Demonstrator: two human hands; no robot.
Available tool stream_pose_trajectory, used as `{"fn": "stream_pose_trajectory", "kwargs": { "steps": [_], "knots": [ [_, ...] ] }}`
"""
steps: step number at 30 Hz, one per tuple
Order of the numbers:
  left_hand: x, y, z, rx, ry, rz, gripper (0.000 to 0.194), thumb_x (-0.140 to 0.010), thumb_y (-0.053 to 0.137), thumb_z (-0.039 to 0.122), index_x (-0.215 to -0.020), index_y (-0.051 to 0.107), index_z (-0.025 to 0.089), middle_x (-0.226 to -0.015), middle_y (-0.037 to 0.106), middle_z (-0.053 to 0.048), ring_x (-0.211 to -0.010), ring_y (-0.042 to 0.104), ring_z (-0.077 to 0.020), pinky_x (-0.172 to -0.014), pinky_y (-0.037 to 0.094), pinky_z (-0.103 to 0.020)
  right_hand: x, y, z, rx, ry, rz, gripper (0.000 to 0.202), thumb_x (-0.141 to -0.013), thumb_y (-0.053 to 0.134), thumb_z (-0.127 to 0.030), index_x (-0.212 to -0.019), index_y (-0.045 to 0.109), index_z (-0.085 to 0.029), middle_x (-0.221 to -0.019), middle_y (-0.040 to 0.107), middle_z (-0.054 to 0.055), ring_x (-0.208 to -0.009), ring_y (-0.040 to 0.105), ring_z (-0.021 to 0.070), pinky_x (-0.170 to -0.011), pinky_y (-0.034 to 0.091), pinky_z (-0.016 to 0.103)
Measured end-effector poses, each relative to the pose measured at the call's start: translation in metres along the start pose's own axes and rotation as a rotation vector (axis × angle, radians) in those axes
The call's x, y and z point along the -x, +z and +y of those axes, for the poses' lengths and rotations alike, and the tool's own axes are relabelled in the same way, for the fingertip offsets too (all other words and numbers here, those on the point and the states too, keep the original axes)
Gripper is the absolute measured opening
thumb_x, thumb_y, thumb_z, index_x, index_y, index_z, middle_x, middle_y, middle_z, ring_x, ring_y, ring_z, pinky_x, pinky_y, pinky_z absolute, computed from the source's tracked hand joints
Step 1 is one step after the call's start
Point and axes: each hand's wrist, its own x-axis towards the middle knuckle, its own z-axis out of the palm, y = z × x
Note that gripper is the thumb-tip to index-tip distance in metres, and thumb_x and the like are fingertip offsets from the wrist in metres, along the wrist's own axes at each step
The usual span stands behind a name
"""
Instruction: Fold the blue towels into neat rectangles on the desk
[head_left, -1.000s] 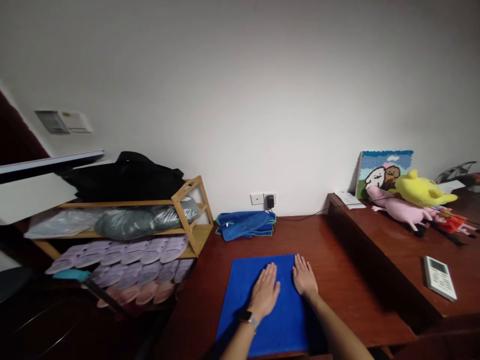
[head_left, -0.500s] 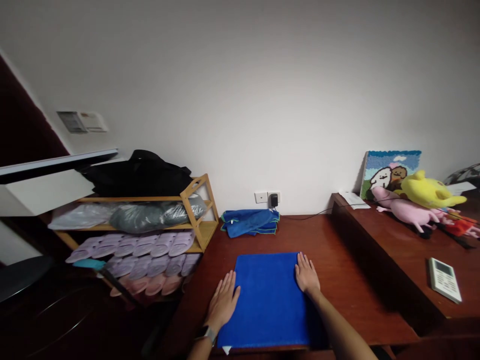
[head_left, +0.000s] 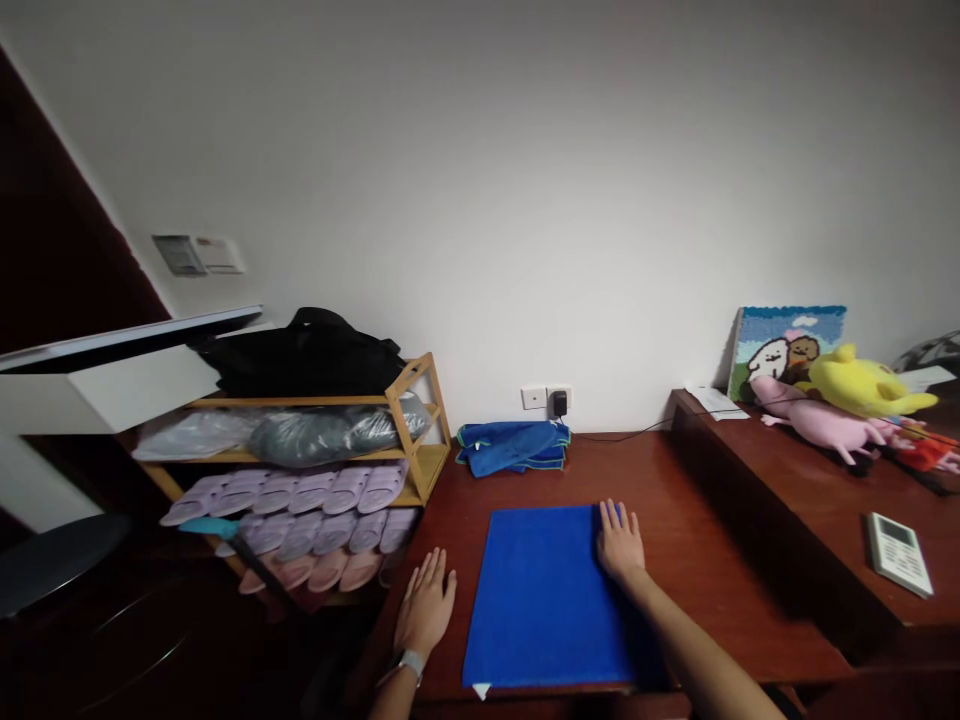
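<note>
A blue cloth (head_left: 547,600) lies spread flat on the reddish-brown table (head_left: 720,570), a small white tag at its near left corner. My left hand (head_left: 425,603), with a watch on its wrist, is left of the cloth, apart from it, palm down with fingers stretched out. My right hand (head_left: 621,540) rests on the cloth's far right corner and edge, fingers spread. Neither hand holds anything. At the back of the table, against the wall, sits a heap of folded blue cloths (head_left: 514,446) with green edging.
At the left stands a wooden rack (head_left: 431,465) with slippers (head_left: 322,490) and a black bag (head_left: 304,355). On a raised surface at the right are plush toys (head_left: 862,385), a dog picture (head_left: 787,345) and a calculator-like device (head_left: 900,553). A plug (head_left: 559,403) sits in the wall socket.
My left hand has moved left, off the cloth's left edge. My right hand stays at the far right corner. The whole view has shifted slightly, with the scene now further right.
</note>
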Motion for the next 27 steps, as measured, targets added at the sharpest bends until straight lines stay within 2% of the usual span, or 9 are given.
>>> {"fn": "stream_pose_trajectory", "kwargs": {
  "steps": [3,6,8,10,14,18,22,27],
  "knots": [
    [-0.002,0.001,-0.001,0.012,0.000,0.009,0.063,-0.099,0.031,0.041,-0.151,0.052,0.011,-0.159,0.050,-0.014,-0.150,0.044,-0.0264,-0.126,0.032,-0.047,0.034,0.001,-0.038,-0.091,-0.007,0.018,0.062,-0.100,0.035,-0.039,-0.161,0.039,-0.028,-0.171,0.028,0.007,-0.158,0.022,0.0366,-0.125,0.013,0.063],
    [-0.003,0.000,-0.001,0.013,0.001,0.007,0.064,-0.099,0.031,0.041,-0.151,0.052,0.009,-0.159,0.050,-0.015,-0.150,0.044,-0.0257,-0.126,0.031,-0.046,0.074,0.018,-0.074,-0.171,-0.063,-0.011,0.068,-0.098,0.036,-0.065,-0.161,0.035,-0.038,-0.172,0.025,0.004,-0.158,0.017,0.0413,-0.122,0.010,0.072],
    [-0.004,-0.001,0.000,0.008,-0.007,-0.004,0.065,-0.099,0.030,0.041,-0.151,0.051,0.008,-0.159,0.051,-0.015,-0.150,0.044,-0.0252,-0.126,0.031,-0.045,0.094,0.032,-0.086,-0.190,-0.082,-0.042,0.081,-0.092,0.037,-0.080,-0.162,0.030,-0.040,-0.173,0.021,0.003,-0.159,0.010,0.0440,-0.120,0.004,0.077],
    [-0.003,-0.001,0.002,0.004,-0.012,-0.003,0.066,-0.099,0.029,0.040,-0.151,0.051,0.007,-0.158,0.051,-0.016,-0.150,0.044,-0.0250,-0.126,0.032,-0.044,0.104,0.042,-0.087,-0.193,-0.075,-0.077,0.088,-0.088,0.037,-0.086,-0.163,0.028,-0.041,-0.173,0.018,0.002,-0.159,0.006,0.0455,-0.118,0.000,0.079],
    [-0.003,0.000,0.002,0.001,0.001,0.032,0.065,-0.099,0.029,0.040,-0.150,0.053,0.009,-0.157,0.053,-0.014,-0.149,0.046,-0.0254,-0.125,0.033,-0.045,0.102,0.049,-0.068,-0.190,-0.079,-0.082,0.086,-0.088,0.034,-0.087,-0.162,0.025,-0.044,-0.174,0.014,-0.001,-0.159,0.004,0.0433,-0.120,-0.003,0.077],
    [-0.004,0.003,-0.001,-0.002,0.006,0.040,0.064,-0.098,0.031,0.040,-0.149,0.054,0.010,-0.157,0.053,-0.013,-0.147,0.047,-0.0258,-0.125,0.033,-0.046,0.090,0.039,-0.036,-0.139,-0.063,-0.072,0.085,-0.089,0.034,-0.087,-0.162,0.024,-0.045,-0.173,0.016,-0.003,-0.160,0.006,0.0414,-0.122,0.001,0.074],
    [-0.004,0.006,-0.004,0.006,0.013,0.036,0.065,-0.099,0.030,0.041,-0.149,0.054,0.008,-0.158,0.052,-0.015,-0.147,0.047,-0.0260,-0.125,0.034,-0.044,0.074,0.027,0.008,-0.088,-0.013,-0.099,0.086,-0.089,0.033,-0.087,-0.162,0.024,-0.044,-0.174,0.017,-0.002,-0.160,0.008,0.0391,-0.123,0.005,0.072],
    [-0.004,0.010,-0.006,-0.008,0.025,0.050,0.065,-0.099,0.030,0.040,-0.149,0.053,0.006,-0.157,0.052,-0.015,-0.147,0.048,-0.0265,-0.125,0.033,-0.045,0.044,0.019,0.070,-0.097,0.014,-0.140,0.084,-0.089,0.031,-0.087,-0.163,0.020,-0.047,-0.174,0.014,-0.006,-0.161,0.004,0.0343,-0.125,0.001,0.068]
  ]
}}
